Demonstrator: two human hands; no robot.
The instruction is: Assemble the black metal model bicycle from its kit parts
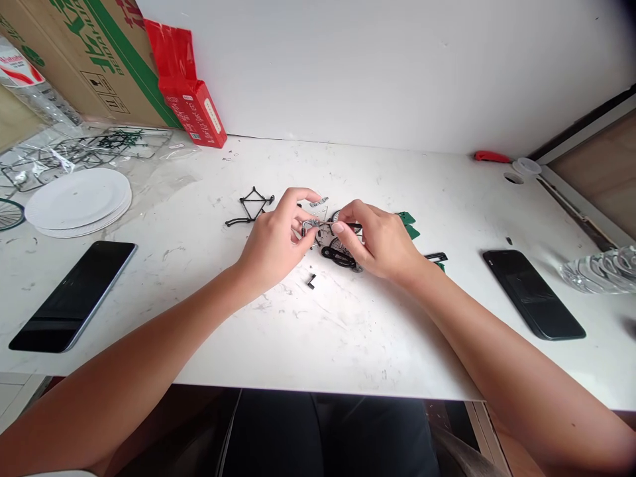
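White table against a plain pale wall

A smooth, off-white wall (377,73) rises directly behind a broad white table (348,358), a thin dark line marking part of their join. Grey streaks and smudges cross the tabletop; whether they are pattern or dirt is unclear. A round hole (513,178) pierces it near the right rear corner. On the right, a pale frame (586,124) slants beside a brownish panel (596,159). Pale floor (12,397) shows at lower left. The light is soft, dimming toward the upper right corner.
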